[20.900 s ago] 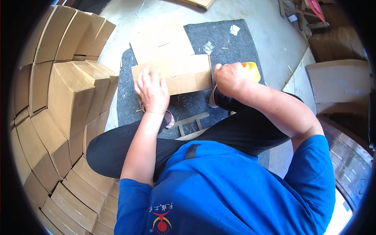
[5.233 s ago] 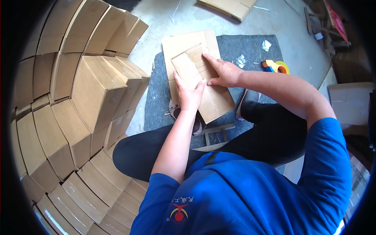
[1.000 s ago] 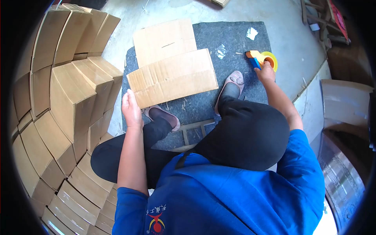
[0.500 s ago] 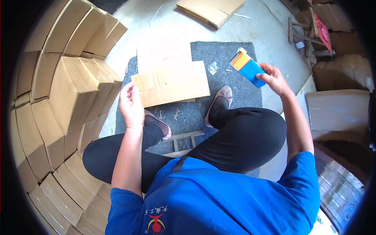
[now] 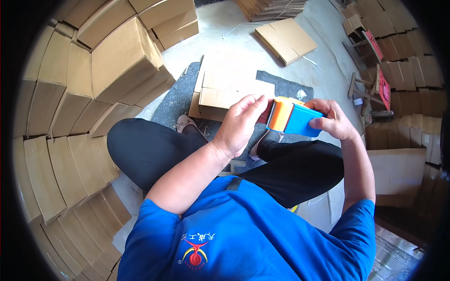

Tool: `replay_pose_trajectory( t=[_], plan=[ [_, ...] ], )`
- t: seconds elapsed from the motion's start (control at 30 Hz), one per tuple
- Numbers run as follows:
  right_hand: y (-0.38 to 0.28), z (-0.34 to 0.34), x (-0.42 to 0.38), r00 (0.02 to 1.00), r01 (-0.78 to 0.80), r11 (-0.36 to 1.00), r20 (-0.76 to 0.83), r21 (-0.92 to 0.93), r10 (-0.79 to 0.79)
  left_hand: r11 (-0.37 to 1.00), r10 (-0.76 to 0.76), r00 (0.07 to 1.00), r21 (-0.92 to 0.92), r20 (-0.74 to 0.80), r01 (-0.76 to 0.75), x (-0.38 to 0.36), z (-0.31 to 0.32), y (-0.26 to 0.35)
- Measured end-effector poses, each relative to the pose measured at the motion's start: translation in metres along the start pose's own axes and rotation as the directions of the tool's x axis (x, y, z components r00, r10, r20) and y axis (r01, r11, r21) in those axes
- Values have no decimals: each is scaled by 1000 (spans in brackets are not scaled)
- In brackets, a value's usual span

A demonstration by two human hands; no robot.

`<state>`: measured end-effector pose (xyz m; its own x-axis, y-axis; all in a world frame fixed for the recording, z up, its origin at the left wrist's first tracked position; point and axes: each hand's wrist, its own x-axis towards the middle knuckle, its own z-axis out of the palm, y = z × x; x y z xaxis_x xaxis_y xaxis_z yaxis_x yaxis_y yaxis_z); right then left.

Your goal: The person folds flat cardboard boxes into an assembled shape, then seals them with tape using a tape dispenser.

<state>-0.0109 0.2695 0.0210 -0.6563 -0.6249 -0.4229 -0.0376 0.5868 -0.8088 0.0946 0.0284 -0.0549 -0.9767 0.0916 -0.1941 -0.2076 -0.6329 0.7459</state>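
My right hand [image 5: 335, 119] grips the blue end of a tape dispenser [image 5: 300, 121], held up in front of my knees. Its other end is orange and carries a dark toothed edge facing left. My left hand [image 5: 236, 124] is at that edge, thumb and forefinger pinched together. Whatever lies between those fingertips is too small to make out; a dark reddish patch shows just beside them. Below and beyond the hands, a cardboard box [image 5: 220, 96] rests on the dark mat [image 5: 173, 98], brightly lit and partly hidden by my left hand.
Stacked cartons [image 5: 124, 61] rise close on my left. Flattened cardboard [image 5: 287, 40] lies on the floor ahead, with a taller pile [image 5: 272, 8] behind it. On the right stand a wooden stool with a red top [image 5: 384, 89] and more cartons [image 5: 398, 136].
My left hand has left the cardboard and come right to the dispenser's toothed edge. My right hand has brought the dispenser lower and turned it more level. The view has shifted.
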Motion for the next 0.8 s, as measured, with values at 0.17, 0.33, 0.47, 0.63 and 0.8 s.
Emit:
replay_pose_trajectory(
  t=[0.17, 0.33, 0.47, 0.63, 0.8],
  plan=[
    [-9, 32, 3, 997, -46, 998, 56, 41, 44, 975, -96, 995, -201, -9, 92, -22, -23, -6],
    [-18, 53, 13, 994, -89, 996, 68, -4, 89, 975, -143, 976, -191, -164, 111, -25, -41, -17],
    [-18, 65, 36, 996, -73, 985, 31, -158, 79, 996, -85, 930, -35, -357, 78, -16, -66, -20],
    [-2, 46, 71, 988, -149, 940, -88, -308, 128, 995, -92, 821, -19, -564, 98, 11, -150, 19],
    [-18, 48, 134, 971, -234, 851, -160, -469, 178, 981, -66, 786, 105, -615, 165, 61, -190, 35]
  ],
)
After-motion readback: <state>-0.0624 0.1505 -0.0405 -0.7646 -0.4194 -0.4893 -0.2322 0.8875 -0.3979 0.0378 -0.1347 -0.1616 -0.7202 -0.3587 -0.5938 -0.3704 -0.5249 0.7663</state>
